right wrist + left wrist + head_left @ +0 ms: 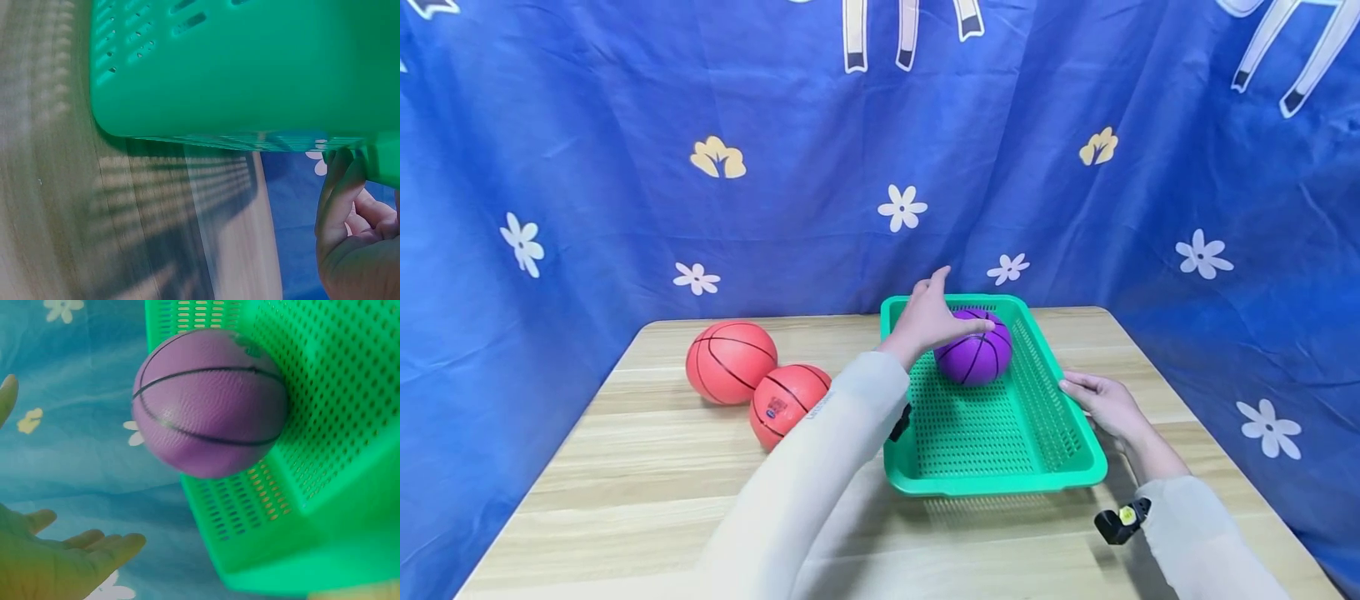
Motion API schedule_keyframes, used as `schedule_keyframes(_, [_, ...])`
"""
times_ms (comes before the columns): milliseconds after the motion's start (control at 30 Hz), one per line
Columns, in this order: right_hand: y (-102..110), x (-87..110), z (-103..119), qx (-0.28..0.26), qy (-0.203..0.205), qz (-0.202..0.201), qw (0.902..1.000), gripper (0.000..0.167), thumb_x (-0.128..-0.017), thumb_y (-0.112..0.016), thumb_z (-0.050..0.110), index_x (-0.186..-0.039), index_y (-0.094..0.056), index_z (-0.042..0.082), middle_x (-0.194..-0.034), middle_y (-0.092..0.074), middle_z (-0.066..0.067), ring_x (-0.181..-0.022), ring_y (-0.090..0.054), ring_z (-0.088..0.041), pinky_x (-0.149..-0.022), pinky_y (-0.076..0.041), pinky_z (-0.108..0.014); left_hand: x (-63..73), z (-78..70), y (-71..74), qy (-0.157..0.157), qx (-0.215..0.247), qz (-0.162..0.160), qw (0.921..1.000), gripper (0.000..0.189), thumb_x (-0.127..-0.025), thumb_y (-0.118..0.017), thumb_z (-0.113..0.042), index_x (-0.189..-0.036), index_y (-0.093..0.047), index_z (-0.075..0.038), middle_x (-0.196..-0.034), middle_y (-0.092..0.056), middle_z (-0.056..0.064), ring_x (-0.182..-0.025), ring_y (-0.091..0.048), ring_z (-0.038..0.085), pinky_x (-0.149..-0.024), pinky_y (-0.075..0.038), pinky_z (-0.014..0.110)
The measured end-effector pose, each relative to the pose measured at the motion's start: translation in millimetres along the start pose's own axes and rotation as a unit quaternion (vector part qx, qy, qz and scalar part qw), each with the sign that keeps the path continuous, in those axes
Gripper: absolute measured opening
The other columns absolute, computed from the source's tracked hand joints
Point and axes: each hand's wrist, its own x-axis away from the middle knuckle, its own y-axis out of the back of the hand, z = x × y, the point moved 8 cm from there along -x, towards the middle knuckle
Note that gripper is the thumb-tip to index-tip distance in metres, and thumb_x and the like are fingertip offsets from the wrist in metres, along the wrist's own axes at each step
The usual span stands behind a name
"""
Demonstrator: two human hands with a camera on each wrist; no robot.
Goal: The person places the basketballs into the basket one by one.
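A purple toy basketball [974, 350] sits in the far part of a green perforated plastic basket [992, 483]. My left hand [928, 317] is over the basket's far left side, thumb and fingers spread apart. In the left wrist view a gap shows between that hand [69, 559] and the purple ball [209, 403]; it holds nothing. At the basket's right side my right hand [1105, 406] pinches the rim. From the right wrist view, its fingers [340, 190] are bent up against the underside of the rim, beside the green wall [237, 81].
Two red toy basketballs, one farther back [731, 362] and one nearer [786, 402], lie left of the basket on the wooden table [625, 492]. My left forearm partly covers the nearer one. A blue patterned curtain [805, 167] hangs behind the table and along its sides.
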Motion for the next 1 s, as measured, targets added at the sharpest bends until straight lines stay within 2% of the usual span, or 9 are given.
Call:
schedule_keyframes(200, [-0.2,0.8,-0.1,-0.024,-0.002,0.003,0.9997,0.067,-0.097,-0.056,0.033,-0.145,-0.030,-0.006,-0.133,-0.050,-0.018,-0.087,-0.065,-0.012,-0.075,-0.055,-0.035,8.9,-0.7,26.6,-0.039,-0.032,-0.003,0.9987,0.110,-0.065,-0.080,-0.059,-0.152,-0.022,-0.025,-0.149,-0.030,0.009,-0.133,-0.034,0.027,-0.098,-0.039,0.052])
schedule_keyframes(267, [0.0,1.2,0.2,-0.024,-0.004,0.001,0.9997,0.067,-0.097,-0.056,0.033,-0.145,-0.030,-0.005,-0.132,-0.050,-0.016,-0.087,-0.065,-0.011,-0.075,-0.055,-0.035,10.8,3.7,38.1,-0.049,-0.044,-0.012,0.9977,0.111,-0.064,-0.080,-0.061,-0.152,-0.023,-0.025,-0.150,-0.030,0.007,-0.133,-0.034,0.026,-0.099,-0.038,0.051])
schedule_keyframes(400, [0.2,1.2,0.0,-0.019,-0.005,-0.002,0.9998,0.068,-0.097,-0.056,0.034,-0.145,-0.030,-0.005,-0.138,-0.044,-0.022,-0.087,-0.065,-0.010,-0.075,-0.055,-0.034,13.5,18.4,63.5,-0.070,-0.067,-0.042,0.9944,0.108,-0.064,-0.078,-0.063,-0.151,-0.026,-0.024,-0.150,-0.032,0.004,-0.134,-0.033,0.024,-0.100,-0.038,0.050])
schedule_keyframes(533, [0.7,0.6,-1.0,-0.019,-0.008,-0.001,0.9998,0.068,-0.097,-0.056,0.035,-0.145,-0.030,-0.005,-0.137,-0.045,-0.021,-0.087,-0.065,-0.011,-0.075,-0.055,-0.035,16.4,38.8,89.5,-0.083,-0.074,-0.075,0.9909,0.103,-0.066,-0.075,-0.065,-0.149,-0.031,-0.023,-0.149,-0.035,0.002,-0.134,-0.033,0.023,-0.100,-0.038,0.050])
schedule_keyframes(667, [1.1,0.5,-1.3,-0.028,-0.010,0.001,0.9996,0.068,-0.096,-0.057,0.033,-0.146,-0.030,-0.005,-0.126,-0.055,-0.011,-0.086,-0.066,-0.012,-0.074,-0.056,-0.035,19.4,63.2,111.7,-0.083,-0.080,-0.098,0.9885,0.102,-0.066,-0.073,-0.068,-0.148,-0.034,-0.022,-0.148,-0.037,0.001,-0.134,-0.034,0.022,-0.102,-0.037,0.050])
schedule_keyframes(800, [1.3,0.4,-1.9,-0.038,-0.009,0.002,0.9992,0.068,-0.096,-0.057,0.032,-0.145,-0.030,-0.005,-0.118,-0.059,-0.004,-0.085,-0.066,-0.013,-0.073,-0.056,-0.035,24.4,87.4,130.2,-0.092,-0.097,-0.114,0.9845,0.099,-0.067,-0.075,-0.064,-0.146,-0.037,-0.019,-0.146,-0.039,0.005,-0.133,-0.035,0.024,-0.104,-0.034,0.049])
schedule_keyframes(900, [1.2,0.2,-2.4,-0.037,-0.009,0.001,0.9993,0.068,-0.096,-0.057,0.033,-0.145,-0.030,-0.005,-0.120,-0.058,-0.005,-0.086,-0.066,-0.012,-0.074,-0.056,-0.036,29.4,106.9,143.5,-0.088,-0.112,-0.119,0.9827,0.096,-0.069,-0.076,-0.060,-0.146,-0.038,-0.016,-0.145,-0.039,0.009,-0.133,-0.034,0.028,-0.104,-0.033,0.051])
schedule_keyframes(1000, [0.5,0.4,-1.9,-0.028,-0.007,0.000,0.9996,0.068,-0.096,-0.057,0.035,-0.145,-0.031,-0.004,-0.128,-0.054,-0.013,-0.087,-0.065,-0.011,-0.075,-0.055,-0.035,34.6,127.3,157.5,-0.072,-0.116,-0.122,0.9831,0.096,-0.071,-0.077,-0.057,-0.146,-0.037,-0.013,-0.146,-0.038,0.013,-0.133,-0.033,0.032,-0.103,-0.032,0.055])
